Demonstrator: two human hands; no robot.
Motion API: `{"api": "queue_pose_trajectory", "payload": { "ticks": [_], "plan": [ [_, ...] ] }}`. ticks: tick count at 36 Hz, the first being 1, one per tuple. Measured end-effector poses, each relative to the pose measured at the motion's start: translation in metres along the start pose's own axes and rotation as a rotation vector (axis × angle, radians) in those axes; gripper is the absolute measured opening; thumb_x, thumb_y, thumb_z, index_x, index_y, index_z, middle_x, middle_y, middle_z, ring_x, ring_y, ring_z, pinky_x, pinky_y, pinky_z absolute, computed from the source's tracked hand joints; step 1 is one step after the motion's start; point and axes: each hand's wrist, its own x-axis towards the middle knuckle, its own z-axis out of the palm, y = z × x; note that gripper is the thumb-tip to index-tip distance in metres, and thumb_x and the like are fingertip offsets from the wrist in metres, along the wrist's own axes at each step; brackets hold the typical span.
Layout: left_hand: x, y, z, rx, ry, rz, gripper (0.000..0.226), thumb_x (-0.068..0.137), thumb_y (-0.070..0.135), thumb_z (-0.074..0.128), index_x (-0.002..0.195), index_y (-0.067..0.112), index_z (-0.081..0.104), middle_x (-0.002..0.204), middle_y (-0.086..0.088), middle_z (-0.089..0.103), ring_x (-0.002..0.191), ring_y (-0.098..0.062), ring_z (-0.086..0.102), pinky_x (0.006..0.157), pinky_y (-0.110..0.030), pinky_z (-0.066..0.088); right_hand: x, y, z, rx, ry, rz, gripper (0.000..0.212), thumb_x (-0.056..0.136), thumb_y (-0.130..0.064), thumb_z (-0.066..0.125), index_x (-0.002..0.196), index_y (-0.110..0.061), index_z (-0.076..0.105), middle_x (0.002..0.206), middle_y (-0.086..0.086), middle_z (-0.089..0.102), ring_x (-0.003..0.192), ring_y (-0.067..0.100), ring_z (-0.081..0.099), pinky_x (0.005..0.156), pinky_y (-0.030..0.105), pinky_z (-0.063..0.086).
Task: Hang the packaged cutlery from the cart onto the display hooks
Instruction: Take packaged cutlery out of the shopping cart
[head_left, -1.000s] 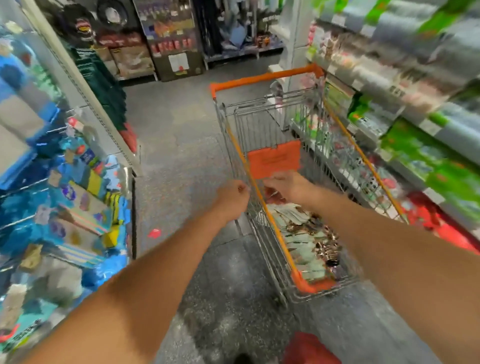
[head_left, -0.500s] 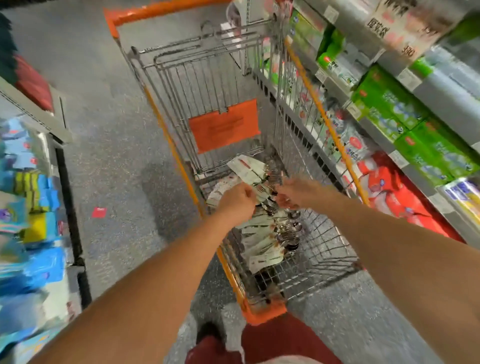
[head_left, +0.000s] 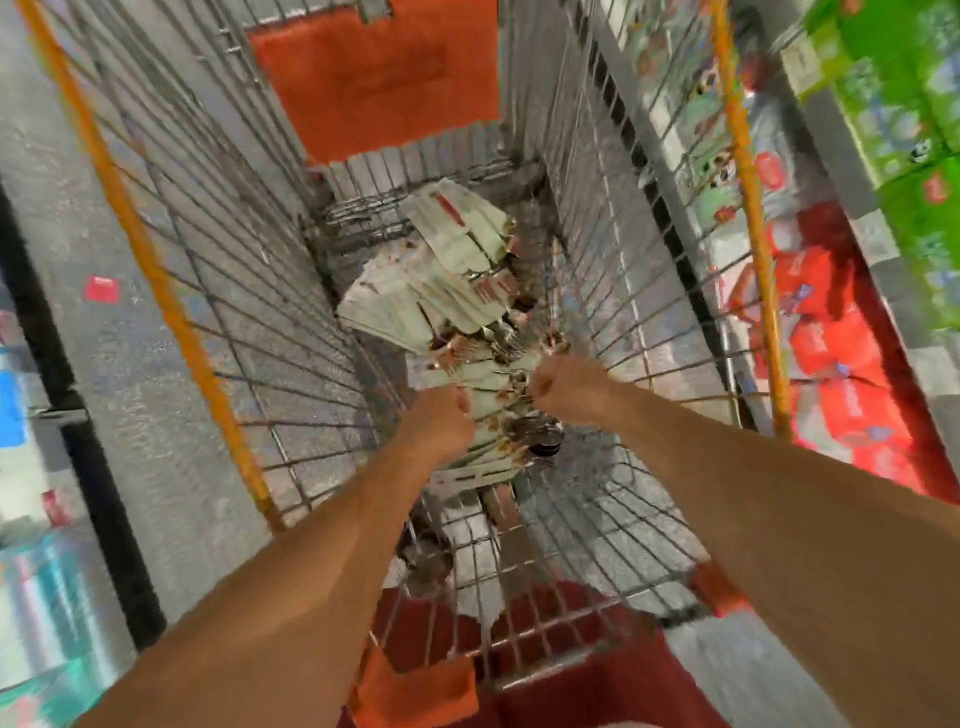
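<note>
Shop aisle, speckled grey floor (head_left: 130, 364); stocked shelves (head_left: 893, 218) to the right.

Wire shopping cart (head_left: 623, 291), orange-trimmed: holds the cutlery packs (head_left: 441, 291), carded, heaped along its bottom.

Left hand (head_left: 439, 423): deep in the cart, fingers curled at the heap; whether they grip a pack cannot be told through blur.

Right hand (head_left: 563, 387): likewise curled, at the heap's other side; grip unclear.

Handling note: best taken by the card tops, few at once, hang-holes aligned, lifted clear of the wire.

Both hands, left (head_left: 439, 418) and right (head_left: 563, 387), reach into the cart (head_left: 613, 291), fingers curled at the cutlery packs (head_left: 441, 280)
</note>
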Motion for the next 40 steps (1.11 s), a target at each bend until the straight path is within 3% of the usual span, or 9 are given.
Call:
{"api": "queue_pose_trajectory", "payload": {
  "ticks": [4, 6, 9, 12, 16, 19, 27, 35, 40],
  "plan": [
    [0.022, -0.012, 0.016, 0.152, 0.017, 0.003, 0.013, 0.090, 0.012, 0.064, 0.104, 0.013, 0.063, 0.113, -0.009, 0.064, 0.104, -0.027, 0.062, 0.089, -0.036, 0.053, 0.030, 0.008, 0.018, -0.047, 0.015, -0.065, 0.035, 0.085, 0.004, 0.053, 0.106, -0.021, 0.066, 0.106, 0.004, 0.058, 0.083, 0.021, 0.060, 0.059, 0.026, 0.047],
    [0.028, -0.018, 0.022, 0.227, 0.024, -0.003, 0.022, 0.089, 0.009, 0.062, 0.109, 0.014, 0.065, 0.111, -0.008, 0.065, 0.102, -0.029, 0.063, 0.084, -0.037, 0.054, 0.040, 0.007, 0.026, -0.100, 0.059, -0.101, 0.029, 0.085, 0.000, 0.057, 0.094, -0.026, 0.065, 0.111, 0.002, 0.062, 0.085, 0.022, 0.063, 0.063, 0.026, 0.052],
    [0.034, -0.020, 0.028, 0.360, 0.026, 0.028, 0.024, 0.089, 0.009, 0.058, 0.108, 0.018, 0.068, 0.105, -0.005, 0.066, 0.091, -0.024, 0.061, 0.072, -0.033, 0.048, 0.047, 0.002, 0.034, -0.304, 0.199, -0.200, 0.016, 0.091, -0.012, 0.060, 0.097, -0.023, 0.069, 0.099, 0.002, 0.067, 0.089, 0.018, 0.062, 0.079, 0.032, 0.058],
    [0.036, -0.023, 0.031, 0.401, 0.054, 0.035, 0.022, 0.086, 0.009, 0.059, 0.103, 0.020, 0.069, 0.099, -0.003, 0.063, 0.085, -0.022, 0.057, 0.076, -0.036, 0.052, 0.051, -0.005, 0.040, -0.384, 0.285, -0.308, 0.018, 0.086, -0.016, 0.063, 0.098, -0.028, 0.069, 0.099, 0.002, 0.065, 0.098, 0.020, 0.056, 0.089, 0.036, 0.053],
    [0.035, -0.023, 0.030, 0.455, 0.092, 0.036, 0.027, 0.083, 0.012, 0.066, 0.108, 0.016, 0.058, 0.101, -0.004, 0.057, 0.094, -0.026, 0.062, 0.078, -0.039, 0.055, 0.048, -0.018, 0.044, -0.386, 0.079, -0.374, 0.023, 0.085, -0.024, 0.065, 0.108, -0.028, 0.066, 0.108, -0.002, 0.064, 0.105, 0.019, 0.058, 0.086, 0.035, 0.051],
    [0.034, -0.023, 0.030, 0.514, 0.054, 0.007, 0.028, 0.082, 0.021, 0.071, 0.106, 0.018, 0.058, 0.097, -0.003, 0.059, 0.089, -0.023, 0.059, 0.077, -0.036, 0.054, 0.045, -0.025, 0.053, -0.458, -0.049, -0.408, 0.015, 0.089, -0.022, 0.060, 0.102, -0.020, 0.067, 0.102, 0.000, 0.065, 0.097, 0.021, 0.063, 0.082, 0.038, 0.056],
    [0.034, -0.028, 0.032, 0.442, 0.038, -0.048, 0.031, 0.080, 0.025, 0.077, 0.105, 0.017, 0.061, 0.090, 0.001, 0.054, 0.082, -0.018, 0.052, 0.071, -0.034, 0.050, 0.047, -0.021, 0.055, -0.490, -0.092, -0.395, 0.015, 0.091, -0.017, 0.059, 0.104, -0.023, 0.064, 0.110, 0.000, 0.059, 0.107, 0.022, 0.057, 0.087, 0.043, 0.054],
    [0.034, -0.031, 0.035, 0.450, 0.075, -0.029, 0.030, 0.084, 0.028, 0.076, 0.107, 0.017, 0.060, 0.097, -0.001, 0.059, 0.086, -0.019, 0.054, 0.070, -0.032, 0.048, 0.042, -0.012, 0.051, -0.364, -0.091, -0.361, 0.024, 0.088, -0.008, 0.055, 0.101, -0.029, 0.055, 0.103, -0.006, 0.060, 0.099, 0.020, 0.061, 0.083, 0.039, 0.055],
    [0.034, -0.035, 0.036, 0.416, 0.040, 0.014, 0.017, 0.090, 0.017, 0.068, 0.106, 0.022, 0.067, 0.093, 0.001, 0.062, 0.082, -0.016, 0.057, 0.071, -0.029, 0.048, 0.034, -0.012, 0.055, -0.309, -0.093, -0.380, 0.044, 0.087, -0.014, 0.062, 0.122, -0.038, 0.051, 0.105, -0.011, 0.063, 0.095, 0.015, 0.062, 0.082, 0.037, 0.056]
  ]
}}
